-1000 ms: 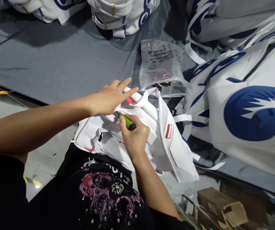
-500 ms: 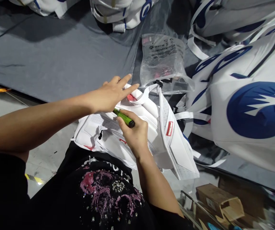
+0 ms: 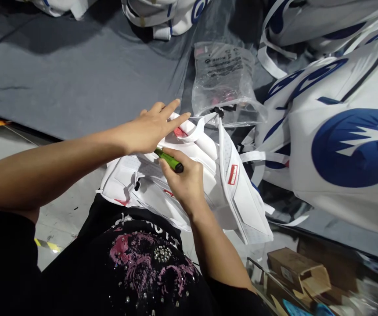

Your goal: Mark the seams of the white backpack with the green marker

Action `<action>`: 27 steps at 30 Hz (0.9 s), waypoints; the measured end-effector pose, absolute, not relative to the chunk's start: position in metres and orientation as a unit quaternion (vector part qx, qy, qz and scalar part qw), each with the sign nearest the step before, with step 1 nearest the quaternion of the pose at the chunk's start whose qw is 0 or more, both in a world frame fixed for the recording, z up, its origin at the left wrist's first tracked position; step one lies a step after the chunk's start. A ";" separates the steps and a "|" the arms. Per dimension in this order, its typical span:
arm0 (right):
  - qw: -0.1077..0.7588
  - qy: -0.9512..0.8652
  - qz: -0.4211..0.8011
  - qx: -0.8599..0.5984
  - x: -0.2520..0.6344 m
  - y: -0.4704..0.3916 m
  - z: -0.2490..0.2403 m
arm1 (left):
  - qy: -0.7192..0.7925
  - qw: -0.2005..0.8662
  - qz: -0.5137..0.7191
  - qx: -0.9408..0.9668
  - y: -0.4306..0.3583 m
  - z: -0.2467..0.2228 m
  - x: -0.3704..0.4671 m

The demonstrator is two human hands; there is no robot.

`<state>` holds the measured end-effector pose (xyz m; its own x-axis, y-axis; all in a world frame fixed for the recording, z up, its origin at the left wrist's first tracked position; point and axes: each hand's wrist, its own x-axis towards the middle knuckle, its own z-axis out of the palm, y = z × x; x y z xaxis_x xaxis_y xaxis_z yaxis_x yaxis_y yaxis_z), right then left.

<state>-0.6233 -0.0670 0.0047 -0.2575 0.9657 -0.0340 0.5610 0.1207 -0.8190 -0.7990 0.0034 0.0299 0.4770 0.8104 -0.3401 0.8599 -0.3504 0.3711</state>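
Observation:
A white bag [image 3: 205, 164] with red labels and straps lies across the table's near edge, against my body. My left hand [image 3: 152, 129] rests on its upper left part, fingers spread, palm down. In my right hand [image 3: 185, 175] is a green marker [image 3: 171, 160] with a black end, pinched between thumb and fingers. Its far tip is hidden beneath my left hand, so I cannot tell whether it touches the bag. Close to the bag's strap, a clear plastic bag [image 3: 225, 83] with black print and something pinkish inside lies on the table.
Large white bags with blue prints [image 3: 353, 145] are piled at the right. More white bags [image 3: 165, 17] sit along the far side of the grey-covered table [image 3: 60, 79]. On the lower right, below table level, is an open cardboard box [image 3: 299, 272].
Both hands and the green marker keep nearly the same place on the white bag. The whole view has shifted slightly.

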 end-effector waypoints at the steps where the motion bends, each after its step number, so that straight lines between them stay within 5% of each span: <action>1: 0.253 -0.702 0.365 -0.557 -0.623 -0.067 0.006 | 0.509 0.255 -0.046 0.821 0.003 0.029 -0.799; 27: 0.249 -0.707 0.370 -0.549 -0.621 -0.068 0.006 | 0.512 0.215 -0.036 0.831 0.001 0.028 -0.800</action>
<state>-0.6208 -0.0684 0.0059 -0.2730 0.9605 -0.0542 0.5927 0.1236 -0.7959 -0.7996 0.0009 0.0283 0.4728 0.8354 -0.2802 0.8665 -0.3829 0.3203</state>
